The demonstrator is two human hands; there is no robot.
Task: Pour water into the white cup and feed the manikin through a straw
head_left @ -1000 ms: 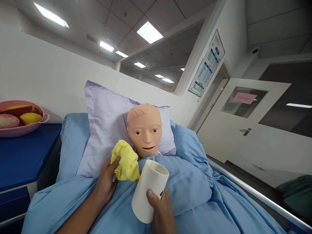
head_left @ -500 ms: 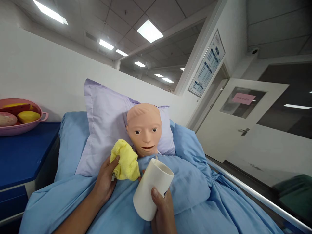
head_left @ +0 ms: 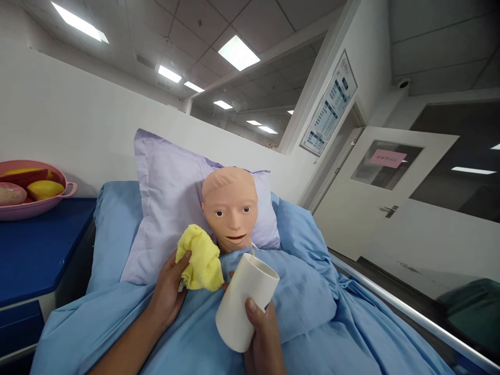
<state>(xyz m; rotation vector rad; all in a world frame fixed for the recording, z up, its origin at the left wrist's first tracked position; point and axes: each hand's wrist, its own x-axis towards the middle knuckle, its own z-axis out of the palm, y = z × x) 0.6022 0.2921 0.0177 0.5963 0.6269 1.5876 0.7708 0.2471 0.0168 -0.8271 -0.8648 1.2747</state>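
A bald training manikin (head_left: 230, 205) lies with its head on a lilac pillow (head_left: 167, 192), mouth slightly parted and body under a blue quilt (head_left: 304, 297). My left hand (head_left: 170, 286) grips a bunched yellow towel (head_left: 200, 260) just below the manikin's chin, to the left. My right hand (head_left: 261, 328) is wrapped round a white cup (head_left: 242, 307), thumb on the near side. The cup tilts with its rim toward the upper right, apart from the manikin's mouth. What is inside the cup is hidden. A thin pale cord shows between the cup's rim and the manikin's neck.
On the left, a blue bedside cabinet (head_left: 47, 245) carries a pink basin (head_left: 35, 207) with several fruits. A metal bed rail (head_left: 406, 317) runs along the right. Beyond it stands a white door (head_left: 359, 208); a wall (head_left: 97, 114) rises behind the pillow.
The white cup and my right hand have shifted very slightly to the right. My left hand and the yellow towel look almost still.
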